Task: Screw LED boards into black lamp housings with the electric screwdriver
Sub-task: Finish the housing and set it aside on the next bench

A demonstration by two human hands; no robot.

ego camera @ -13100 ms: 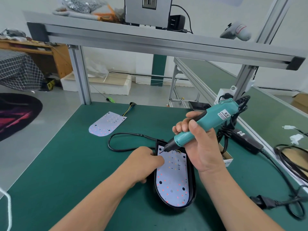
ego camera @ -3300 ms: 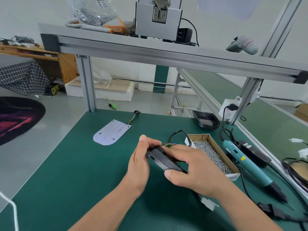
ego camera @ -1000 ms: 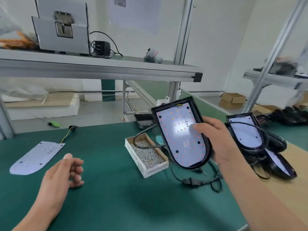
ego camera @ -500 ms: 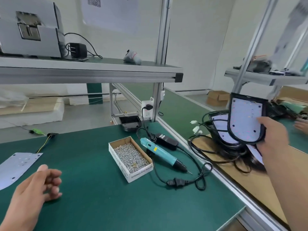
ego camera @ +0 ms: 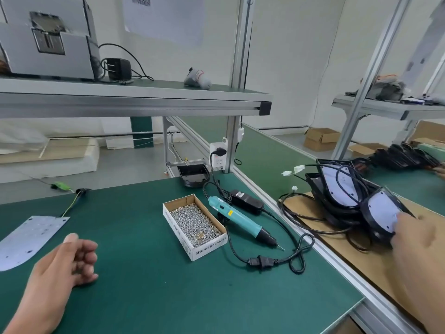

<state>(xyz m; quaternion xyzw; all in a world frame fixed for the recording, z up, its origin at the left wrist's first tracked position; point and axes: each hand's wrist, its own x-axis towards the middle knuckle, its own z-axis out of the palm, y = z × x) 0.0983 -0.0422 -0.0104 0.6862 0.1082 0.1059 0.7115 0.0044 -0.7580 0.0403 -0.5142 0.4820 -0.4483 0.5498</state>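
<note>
My right hand [ego camera: 419,235] grips an assembled black lamp housing [ego camera: 380,213] with its white LED board facing up, thumb on the board. It sits low against a stack of other assembled housings [ego camera: 337,186] on the brown cardboard sheet [ego camera: 337,251] at the right. My left hand [ego camera: 65,268] rests on the green table, fingers loosely curled, holding nothing. The teal electric screwdriver [ego camera: 236,218] lies on the table beside an open box of screws [ego camera: 195,220]. A loose LED board [ego camera: 26,235] lies at the far left.
An empty black housing [ego camera: 192,174] lies at the table's back edge near a wall socket [ego camera: 219,155]. A black power adapter [ego camera: 245,201] and a looped cord with plug [ego camera: 261,261] lie right of the screwdriver. An aluminium shelf [ego camera: 134,102] hangs overhead.
My right hand has lowered the finished housing from mid-air onto the stack at the right. My left hand stayed resting on the table.
</note>
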